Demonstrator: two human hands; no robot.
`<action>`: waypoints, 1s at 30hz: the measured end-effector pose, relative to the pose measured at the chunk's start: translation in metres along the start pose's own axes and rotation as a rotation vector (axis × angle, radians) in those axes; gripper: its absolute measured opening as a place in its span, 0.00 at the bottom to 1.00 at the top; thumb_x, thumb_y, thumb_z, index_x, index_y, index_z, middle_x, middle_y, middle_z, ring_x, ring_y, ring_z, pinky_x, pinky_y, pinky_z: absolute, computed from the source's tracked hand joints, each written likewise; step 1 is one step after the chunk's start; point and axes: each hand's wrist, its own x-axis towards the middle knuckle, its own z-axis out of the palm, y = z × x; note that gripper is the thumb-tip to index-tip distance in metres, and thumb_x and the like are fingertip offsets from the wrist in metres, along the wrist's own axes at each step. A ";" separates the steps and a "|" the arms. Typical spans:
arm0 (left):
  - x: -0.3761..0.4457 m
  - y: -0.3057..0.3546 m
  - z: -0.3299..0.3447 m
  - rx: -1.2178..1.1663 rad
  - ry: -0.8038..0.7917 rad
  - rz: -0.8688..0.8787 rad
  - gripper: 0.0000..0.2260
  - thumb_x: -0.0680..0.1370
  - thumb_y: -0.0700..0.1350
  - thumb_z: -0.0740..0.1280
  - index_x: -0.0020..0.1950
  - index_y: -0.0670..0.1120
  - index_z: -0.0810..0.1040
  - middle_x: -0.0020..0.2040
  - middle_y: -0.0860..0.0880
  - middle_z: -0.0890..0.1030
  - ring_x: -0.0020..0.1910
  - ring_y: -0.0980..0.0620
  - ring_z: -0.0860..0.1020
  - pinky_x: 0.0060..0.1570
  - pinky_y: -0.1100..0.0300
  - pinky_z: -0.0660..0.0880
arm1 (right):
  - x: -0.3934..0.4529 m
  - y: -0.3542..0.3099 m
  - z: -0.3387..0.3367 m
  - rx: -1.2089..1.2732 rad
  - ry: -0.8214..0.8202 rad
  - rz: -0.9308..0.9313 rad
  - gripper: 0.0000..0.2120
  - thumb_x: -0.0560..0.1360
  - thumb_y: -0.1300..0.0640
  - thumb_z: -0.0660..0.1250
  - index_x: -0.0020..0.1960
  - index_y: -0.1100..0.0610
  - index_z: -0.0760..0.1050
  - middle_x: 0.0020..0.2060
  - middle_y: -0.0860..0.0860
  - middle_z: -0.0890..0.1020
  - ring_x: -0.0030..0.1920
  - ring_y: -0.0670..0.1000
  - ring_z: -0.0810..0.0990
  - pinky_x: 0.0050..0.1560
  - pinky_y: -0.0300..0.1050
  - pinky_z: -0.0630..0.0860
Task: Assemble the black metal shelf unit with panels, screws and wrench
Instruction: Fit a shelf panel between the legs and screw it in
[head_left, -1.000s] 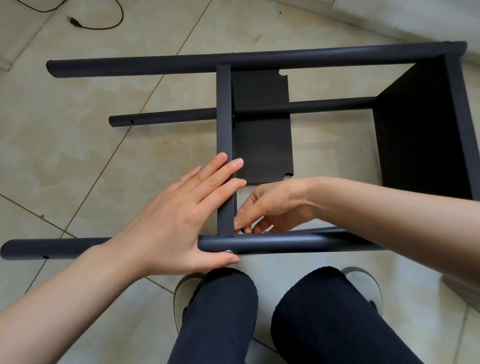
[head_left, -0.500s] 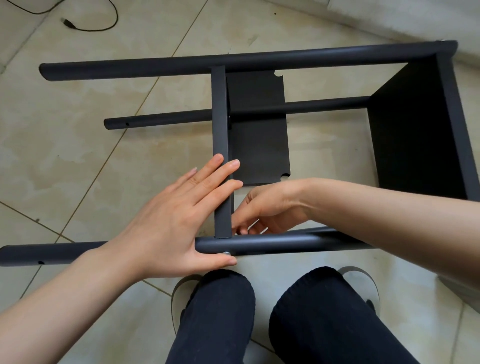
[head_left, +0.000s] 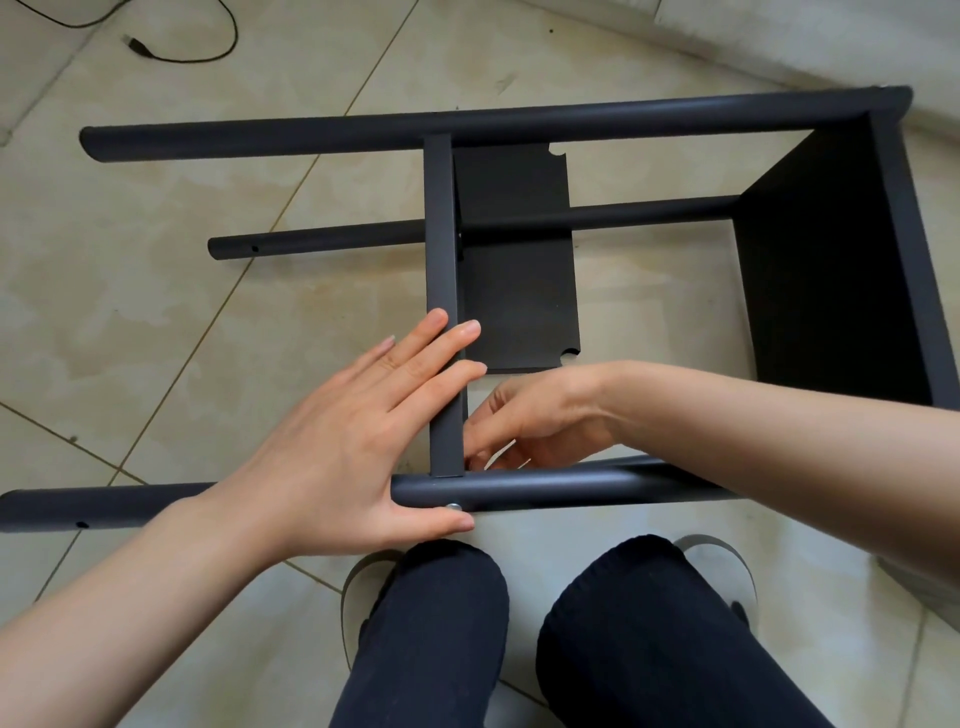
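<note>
Head view. Shelf frame (head_left: 498, 130) lies on its side on the floor (head_left: 156, 312). Left hand (head_left: 332, 447) lies flat, fingers straight across the middle panel's edge (head_left: 441, 312), thumb under the near pole (head_left: 545, 486) beside a screw head (head_left: 453, 506); likely bracing the joint. Right hand (head_left: 535, 421) reaches behind the pole with fingers curled, presumably working the screw's inner end. What it pinches is hidden. No wrench visible.
</note>
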 end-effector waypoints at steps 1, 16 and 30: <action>0.000 0.000 0.000 0.001 -0.001 0.000 0.44 0.72 0.73 0.63 0.80 0.47 0.62 0.83 0.52 0.51 0.82 0.50 0.48 0.77 0.48 0.57 | 0.002 0.000 0.003 -0.014 0.000 -0.008 0.05 0.78 0.61 0.66 0.46 0.61 0.78 0.37 0.52 0.78 0.36 0.46 0.80 0.49 0.42 0.77; 0.000 0.002 -0.001 -0.007 -0.005 -0.004 0.44 0.72 0.72 0.63 0.80 0.47 0.62 0.83 0.51 0.52 0.82 0.50 0.48 0.77 0.46 0.58 | 0.003 0.004 -0.002 -0.036 -0.039 -0.013 0.10 0.79 0.59 0.64 0.41 0.57 0.79 0.37 0.51 0.76 0.36 0.44 0.80 0.42 0.37 0.77; 0.001 0.002 0.000 -0.022 -0.003 -0.003 0.44 0.72 0.71 0.64 0.79 0.46 0.63 0.83 0.51 0.52 0.82 0.50 0.49 0.76 0.44 0.60 | 0.001 0.006 -0.007 -0.081 -0.038 -0.040 0.07 0.80 0.57 0.65 0.48 0.59 0.80 0.46 0.57 0.78 0.44 0.50 0.78 0.57 0.48 0.73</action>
